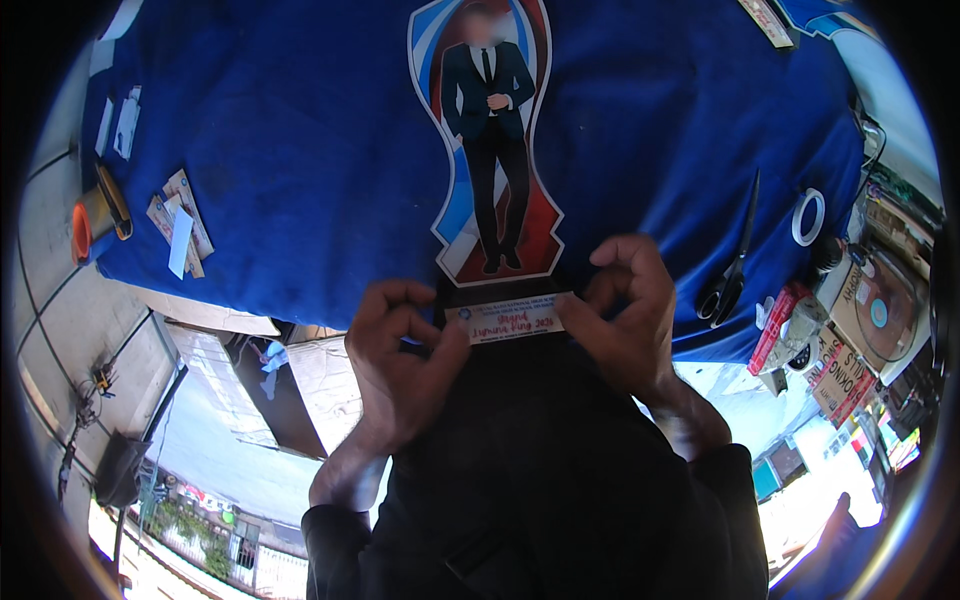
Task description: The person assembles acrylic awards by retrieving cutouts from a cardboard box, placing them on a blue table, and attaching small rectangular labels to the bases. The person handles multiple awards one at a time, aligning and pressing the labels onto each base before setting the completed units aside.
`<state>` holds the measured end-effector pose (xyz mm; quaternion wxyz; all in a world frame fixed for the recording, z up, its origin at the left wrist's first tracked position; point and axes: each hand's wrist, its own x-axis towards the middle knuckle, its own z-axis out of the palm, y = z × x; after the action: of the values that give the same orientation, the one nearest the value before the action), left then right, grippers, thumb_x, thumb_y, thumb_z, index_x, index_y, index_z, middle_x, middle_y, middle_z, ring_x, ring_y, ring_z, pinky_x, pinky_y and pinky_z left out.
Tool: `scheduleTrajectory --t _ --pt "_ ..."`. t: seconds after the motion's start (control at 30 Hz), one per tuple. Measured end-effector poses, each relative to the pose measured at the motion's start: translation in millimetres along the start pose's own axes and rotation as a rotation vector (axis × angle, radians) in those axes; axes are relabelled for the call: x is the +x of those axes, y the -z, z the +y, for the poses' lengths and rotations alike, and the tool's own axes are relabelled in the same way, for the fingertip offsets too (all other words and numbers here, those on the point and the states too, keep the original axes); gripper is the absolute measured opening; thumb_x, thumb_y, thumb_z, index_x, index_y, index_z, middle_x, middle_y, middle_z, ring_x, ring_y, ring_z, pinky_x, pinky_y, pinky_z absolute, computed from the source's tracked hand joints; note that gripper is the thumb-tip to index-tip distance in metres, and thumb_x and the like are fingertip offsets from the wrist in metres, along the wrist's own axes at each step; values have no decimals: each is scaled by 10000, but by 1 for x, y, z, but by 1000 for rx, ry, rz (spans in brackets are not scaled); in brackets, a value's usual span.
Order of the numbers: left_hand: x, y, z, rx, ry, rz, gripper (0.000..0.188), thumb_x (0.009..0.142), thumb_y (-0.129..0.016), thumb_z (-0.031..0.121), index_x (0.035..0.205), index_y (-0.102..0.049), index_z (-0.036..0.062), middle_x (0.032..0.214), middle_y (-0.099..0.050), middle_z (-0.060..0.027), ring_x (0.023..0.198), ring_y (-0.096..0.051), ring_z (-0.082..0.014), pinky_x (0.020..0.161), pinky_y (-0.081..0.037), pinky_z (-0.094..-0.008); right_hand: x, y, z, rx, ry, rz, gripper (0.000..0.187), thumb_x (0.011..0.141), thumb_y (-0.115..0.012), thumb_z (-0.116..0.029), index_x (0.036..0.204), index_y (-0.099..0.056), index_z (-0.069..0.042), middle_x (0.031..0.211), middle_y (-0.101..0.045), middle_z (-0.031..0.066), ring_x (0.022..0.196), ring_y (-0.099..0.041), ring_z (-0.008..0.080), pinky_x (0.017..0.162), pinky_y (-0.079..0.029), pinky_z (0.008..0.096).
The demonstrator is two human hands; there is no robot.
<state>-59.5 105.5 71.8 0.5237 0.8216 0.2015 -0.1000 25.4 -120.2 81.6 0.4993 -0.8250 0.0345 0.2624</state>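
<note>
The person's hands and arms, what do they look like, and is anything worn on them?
Both hands are bare: the left hand and the right hand show no gloves, and I can see no rings or watch. Each forearm comes up from the lower edge in a long black sleeve that ends at the wrist, matching the dark garment on the body. No markings show on the fabric.

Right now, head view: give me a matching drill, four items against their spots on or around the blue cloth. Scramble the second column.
Things:
1. scissors
2. white tape ring
3. white label strip
4. orange-ended tool

Places:
A. far left, off the edge of the blue cloth
B. pinched between left hand and right hand
C. right side of the cloth, blades pointing away
D. right of the scissors, lying flat

Pairs: 1-C, 2-D, 3-B, 4-A
</note>
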Motion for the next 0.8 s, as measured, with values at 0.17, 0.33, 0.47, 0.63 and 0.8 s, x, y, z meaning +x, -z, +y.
scheduleTrajectory --t 0.17,0.33,0.47,0.63,0.8 --pt "9 5 -16 -112 -142 -16 488 706 -849 45 1119 -595 -8 1181 -616 -203 914 -679 -268 761 -554 -346 1 12 5 -99 -86 -24 378 783 -823 -67 1041 -554 -2 543 -547 21 511 -577 92 506 -418 260" --pt "25 2 -5 -125 -105 -199 867 728 -845 73 1463 -389 10 1262 -575 -238 1133 -648 -319 927 -551 -411 -3 4 16 32 -143 -109 499 792 -873 -224 1110 -573 16 778 -610 104 681 -642 161 575 -496 309" --pt "29 -18 16 -367 51 -232 879 863 -751 107 1557 -221 3 1329 -526 -264 1268 -567 -309 1026 -492 -459 -11 -17 6 -353 224 -8 625 803 -861 -327 1226 -546 7 1106 -599 189 924 -687 300 744 -578 404" --pt "29 -40 31 -892 -213 31 661 1014 -506 79 1557 -146 -31 1399 -476 -251 1276 -524 -266 1093 -408 -401 -6 -25 -15 -244 314 80 706 792 -865 -318 1320 -525 5 1171 -592 200 1007 -683 354 858 -574 433" --pt "45 -36 42 -901 -193 234 498 1012 -556 72 1453 -357 -45 1286 -574 -147 1136 -574 -179 998 -451 -332 37 -10 -16 32 431 178 541 825 -844 -220 1240 -608 34 1147 -668 191 970 -697 323 887 -571 411"
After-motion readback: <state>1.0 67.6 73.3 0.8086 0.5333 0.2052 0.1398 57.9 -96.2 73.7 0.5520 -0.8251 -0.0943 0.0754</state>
